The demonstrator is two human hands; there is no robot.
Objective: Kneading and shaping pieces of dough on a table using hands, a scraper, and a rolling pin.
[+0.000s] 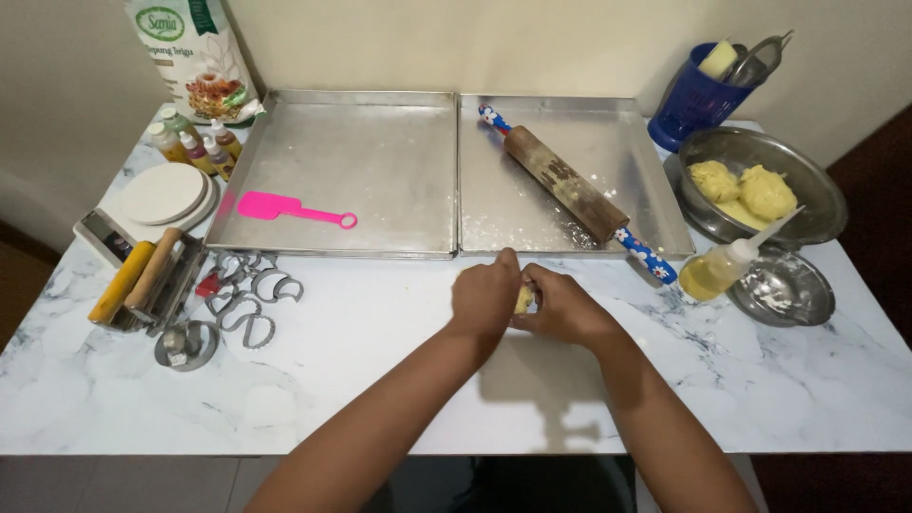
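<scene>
A tall white flour bag (195, 57) with a green oval label and a cake picture stands at the far left corner of the marble worktop (380, 380), small coloured bottles (195, 142) beside it. Near the front edge of two metal trays (347, 171), the left hand (484, 299) and right hand (560, 309) close together around a yellow dough lump (523, 298); its long axis cannot be told

The table (807, 399) looks like glossy marbled stone, and both baking trays (380, 161) are dull brushed metal. The rolling pin (560, 185) is worn wood (painted handles); the spatula (285, 209) is smooth pink plastic.
</scene>
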